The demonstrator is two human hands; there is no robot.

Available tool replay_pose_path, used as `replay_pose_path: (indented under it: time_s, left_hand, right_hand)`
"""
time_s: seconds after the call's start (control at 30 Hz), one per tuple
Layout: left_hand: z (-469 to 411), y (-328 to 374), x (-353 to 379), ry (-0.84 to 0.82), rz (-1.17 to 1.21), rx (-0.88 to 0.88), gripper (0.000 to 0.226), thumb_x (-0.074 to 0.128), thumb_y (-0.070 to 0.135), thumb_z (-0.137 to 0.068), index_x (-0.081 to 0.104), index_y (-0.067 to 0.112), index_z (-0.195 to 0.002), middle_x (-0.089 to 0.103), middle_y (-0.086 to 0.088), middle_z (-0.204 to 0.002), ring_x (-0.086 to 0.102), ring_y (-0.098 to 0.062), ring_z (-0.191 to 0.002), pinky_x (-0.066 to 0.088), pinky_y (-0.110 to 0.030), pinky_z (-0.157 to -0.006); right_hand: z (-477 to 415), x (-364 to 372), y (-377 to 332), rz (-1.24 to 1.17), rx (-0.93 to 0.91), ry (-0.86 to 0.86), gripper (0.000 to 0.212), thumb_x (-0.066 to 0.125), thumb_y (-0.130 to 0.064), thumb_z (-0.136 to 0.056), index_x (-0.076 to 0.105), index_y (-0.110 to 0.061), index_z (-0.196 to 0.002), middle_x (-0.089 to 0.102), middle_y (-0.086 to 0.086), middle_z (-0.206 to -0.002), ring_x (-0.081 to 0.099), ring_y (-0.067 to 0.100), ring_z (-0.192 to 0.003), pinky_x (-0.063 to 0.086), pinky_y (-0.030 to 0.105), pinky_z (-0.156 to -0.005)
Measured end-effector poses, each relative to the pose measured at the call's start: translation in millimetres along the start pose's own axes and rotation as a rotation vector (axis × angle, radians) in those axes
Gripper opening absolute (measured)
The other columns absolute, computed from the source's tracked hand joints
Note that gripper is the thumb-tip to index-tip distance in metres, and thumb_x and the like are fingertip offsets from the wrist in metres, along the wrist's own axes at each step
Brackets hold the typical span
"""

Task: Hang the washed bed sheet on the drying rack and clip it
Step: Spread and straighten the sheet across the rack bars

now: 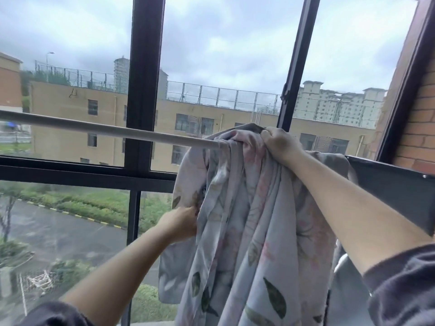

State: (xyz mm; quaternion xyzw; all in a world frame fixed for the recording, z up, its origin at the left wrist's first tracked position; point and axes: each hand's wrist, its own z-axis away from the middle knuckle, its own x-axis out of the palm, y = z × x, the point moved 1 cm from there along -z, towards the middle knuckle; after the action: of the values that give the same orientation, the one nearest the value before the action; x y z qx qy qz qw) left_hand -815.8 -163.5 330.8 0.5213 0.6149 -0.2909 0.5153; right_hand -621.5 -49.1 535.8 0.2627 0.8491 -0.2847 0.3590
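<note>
Pale floral cloth — bed sheet (pixel 244 231) bunched over right end of drying rod (pixel 106 131), most of it hanging in thick folds below. Right grip (pixel 281 142) fisted on wad at top of rod; left grip (pixel 182 222) lower, fingers curled into side edge. Step, as I judge it: spread cloth leftward along bare rod. To do it well — right pins top so nothing slides off, left draws edge out flat, even drop both sides. No clips in sight; clip once spread.
</note>
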Motion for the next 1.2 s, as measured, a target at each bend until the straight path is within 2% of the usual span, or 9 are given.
replay_pose_path:
  time_s: [0.17, 0.37, 0.53, 0.7, 0.8, 0.9, 0.97, 1.1, 1.2]
  left_hand:
    - [6.0, -15.0, 23.1, 0.071, -0.300, -0.141, 0.019, 0.050, 0.015, -0.086, 0.062, 0.018, -0.100, 0.068, -0.002, -0.090, 0.067, -0.024, -0.079, 0.044, -0.030, -0.058]
    - [20.4, -29.2, 55.3, -0.042, -0.208, -0.303, 0.012, 0.052, 0.016, -0.089, 0.061, 0.017, -0.096, 0.067, -0.001, -0.095, 0.066, -0.024, -0.087, 0.043, -0.030, -0.062]
    - [6.5, -24.1, 58.3, 0.037, 0.209, -0.238, 0.021, 0.051, 0.016, -0.083, 0.053, 0.012, -0.103, 0.065, -0.009, -0.093, 0.063, -0.029, -0.081, 0.055, -0.037, -0.067]
    - [-3.6, 4.1, 18.5, 0.477, 0.751, -0.038, 0.052, 0.063, 0.005, -0.080, 0.046, 0.026, -0.125, 0.064, 0.003, -0.107, 0.062, -0.018, -0.094, 0.054, -0.037, -0.079]
    - [-4.0, 12.1, -6.8, 0.512, 0.762, 0.029, 0.035, 0.067, 0.017, -0.075, 0.058, 0.029, -0.106, 0.065, 0.010, -0.092, 0.061, -0.009, -0.082, 0.049, -0.023, -0.069]
    - [-3.7, 16.1, -18.4, 0.468, 0.618, 0.052, 0.005, 0.062, 0.030, -0.076, 0.062, 0.025, -0.077, 0.063, 0.005, -0.075, 0.057, -0.017, -0.066, 0.039, -0.028, -0.056]
    - [-2.1, 14.4, -17.4, 0.475, 0.579, 0.060, 0.017, 0.062, 0.031, -0.077, 0.053, 0.027, -0.063, 0.057, 0.006, -0.066, 0.051, -0.016, -0.058, 0.035, -0.030, -0.051]
    - [-2.0, 2.2, -16.9, 0.496, 0.565, 0.013, 0.014, 0.062, 0.033, -0.078, 0.060, 0.019, -0.076, 0.056, 0.006, -0.059, 0.050, -0.018, -0.056, 0.044, -0.032, -0.052]
    - [-6.2, -22.8, -28.5, 0.494, 0.633, -0.012, 0.007, 0.067, 0.032, -0.081, 0.067, 0.025, -0.083, 0.065, 0.009, -0.070, 0.062, -0.014, -0.062, 0.052, -0.033, -0.056]
  right_hand:
    - [1.1, 1.5, 6.0, 0.003, -0.030, 0.036, 0.030, 0.028, -0.038, -0.092, 0.055, -0.024, -0.092, 0.064, 0.014, -0.109, 0.057, 0.030, -0.098, 0.044, 0.038, -0.083]
    - [0.4, 8.1, -7.7, 0.028, -0.059, 0.031, 0.026, 0.028, -0.033, -0.093, 0.052, -0.025, -0.086, 0.064, 0.013, -0.110, 0.056, 0.030, -0.097, 0.036, 0.034, -0.073]
    - [1.7, 7.9, -3.8, 0.015, -0.055, 0.073, 0.031, 0.028, -0.032, -0.094, 0.057, -0.020, -0.096, 0.064, 0.013, -0.112, 0.056, 0.030, -0.099, 0.035, 0.035, -0.073]
    - [13.9, 13.0, -1.9, -0.097, -0.225, 0.301, 0.028, 0.037, -0.016, -0.096, 0.045, -0.016, -0.122, 0.058, 0.007, -0.122, 0.054, 0.027, -0.110, 0.041, 0.041, -0.091]
    - [24.0, 14.8, -10.3, 0.090, -0.500, 0.508, 0.028, 0.049, -0.004, -0.089, 0.056, -0.016, -0.114, 0.056, 0.004, -0.117, 0.051, 0.025, -0.111, 0.038, 0.041, -0.097]
    - [41.9, 15.5, -23.6, 0.250, -0.655, 0.531, 0.022, 0.049, -0.025, -0.088, 0.061, -0.015, -0.103, 0.057, 0.005, -0.111, 0.053, 0.024, -0.105, 0.038, 0.044, -0.094]
    - [56.3, 18.3, -36.1, 0.348, -0.699, 0.549, 0.033, 0.046, -0.043, -0.087, 0.060, -0.014, -0.094, 0.056, 0.005, -0.103, 0.053, 0.024, -0.097, 0.040, 0.044, -0.089]
    - [73.0, 39.1, -59.9, 0.577, -0.804, 0.476, 0.044, 0.057, -0.058, -0.077, 0.062, -0.014, -0.080, 0.056, 0.004, -0.088, 0.051, 0.025, -0.084, 0.034, 0.040, -0.077]
    - [70.9, 51.5, -66.1, 0.807, -0.722, 0.436, 0.027, 0.067, -0.037, -0.074, 0.067, -0.017, -0.094, 0.065, 0.004, -0.088, 0.057, 0.027, -0.081, 0.035, 0.038, -0.076]
